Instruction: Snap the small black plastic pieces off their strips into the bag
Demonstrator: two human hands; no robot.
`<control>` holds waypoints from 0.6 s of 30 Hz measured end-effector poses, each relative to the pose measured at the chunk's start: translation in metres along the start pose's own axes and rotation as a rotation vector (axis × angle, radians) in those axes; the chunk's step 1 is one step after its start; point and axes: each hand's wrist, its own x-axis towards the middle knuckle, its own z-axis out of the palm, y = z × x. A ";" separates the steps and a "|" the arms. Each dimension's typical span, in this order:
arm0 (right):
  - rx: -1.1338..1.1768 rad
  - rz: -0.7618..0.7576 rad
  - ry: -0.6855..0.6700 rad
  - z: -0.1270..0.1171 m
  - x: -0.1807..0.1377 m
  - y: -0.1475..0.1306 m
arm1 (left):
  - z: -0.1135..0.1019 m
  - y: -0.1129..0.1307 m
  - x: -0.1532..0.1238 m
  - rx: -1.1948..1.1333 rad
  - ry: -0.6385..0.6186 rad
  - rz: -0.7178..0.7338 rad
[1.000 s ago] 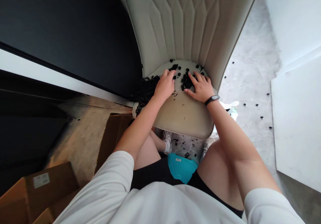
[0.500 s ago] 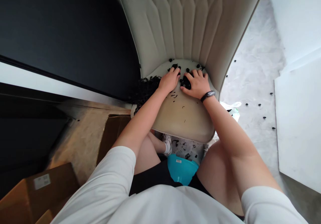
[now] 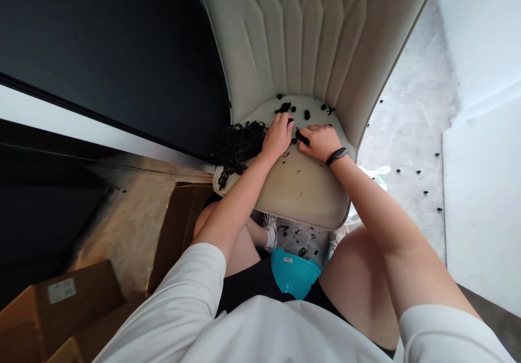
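Note:
A beige padded chair seat [image 3: 299, 189] stands in front of me, strewn with small black pieces [image 3: 306, 114] near its back. My left hand [image 3: 278, 136] and my right hand [image 3: 320, 141] rest close together on the seat, both curled, with a clump of black pieces [image 3: 300, 135] gathered between their fingertips. A heap of tangled black strips [image 3: 238, 147] lies at the seat's left edge, just beside my left hand. A black band [image 3: 336, 156] is on my right wrist.
The chair's quilted backrest [image 3: 309, 37] rises behind the seat. A black panel [image 3: 109, 53] stands at left, cardboard boxes [image 3: 61, 298] at lower left. A teal stool [image 3: 293, 272] shows between my knees. Black pieces [image 3: 425, 192] dot the pale floor; a white board [image 3: 480, 200] leans at right.
Both hands have drawn together from spread flat to curled, raking the scattered black pieces into a clump between them and pulling it slightly toward me.

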 end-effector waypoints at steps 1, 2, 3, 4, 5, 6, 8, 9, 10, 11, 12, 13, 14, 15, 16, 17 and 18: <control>-0.008 0.010 -0.013 -0.001 -0.001 -0.001 | 0.000 0.002 0.000 0.031 -0.011 -0.009; -0.018 0.018 -0.024 -0.002 -0.001 -0.001 | 0.000 0.003 -0.001 0.065 -0.024 -0.012; -0.029 0.021 -0.035 -0.003 -0.001 -0.002 | -0.001 0.005 -0.001 0.098 -0.036 -0.009; -0.042 0.016 -0.046 -0.004 0.000 -0.002 | -0.001 0.007 -0.002 0.125 -0.046 0.001; -0.055 0.006 -0.059 -0.005 0.001 -0.002 | -0.002 0.009 -0.004 0.142 -0.052 0.013; -0.068 -0.007 -0.076 -0.006 0.002 -0.002 | -0.002 0.010 -0.005 0.149 -0.051 0.021; -0.090 -0.033 -0.109 -0.008 0.006 0.000 | -0.002 0.011 -0.007 0.137 -0.031 0.015; -0.098 -0.042 -0.121 -0.009 0.009 0.002 | -0.002 0.011 -0.008 0.123 -0.015 0.001; -0.103 -0.048 -0.129 -0.011 0.012 0.004 | -0.002 0.011 -0.009 0.108 0.002 -0.016; -0.105 -0.048 -0.131 -0.012 0.015 0.006 | -0.002 0.011 -0.009 0.092 0.019 -0.033; -0.106 -0.044 -0.129 -0.014 0.019 0.009 | -0.002 0.011 -0.009 0.079 0.037 -0.049; -0.104 -0.034 -0.123 -0.016 0.022 0.012 | -0.002 0.011 -0.009 0.070 0.054 -0.063; -0.102 -0.022 -0.116 -0.018 0.026 0.015 | -0.002 0.010 -0.008 0.067 0.069 -0.076; -0.097 -0.007 -0.107 -0.019 0.030 0.018 | -0.001 0.010 -0.008 0.068 0.080 -0.089; -0.091 0.011 -0.098 -0.021 0.034 0.022 | -0.001 0.010 -0.007 0.074 0.086 -0.100; -0.081 0.029 -0.090 -0.023 0.038 0.025 | 0.000 0.010 -0.006 0.084 0.087 -0.108; -0.066 0.051 -0.080 -0.024 0.043 0.027 | 0.001 0.009 -0.006 0.093 0.085 -0.113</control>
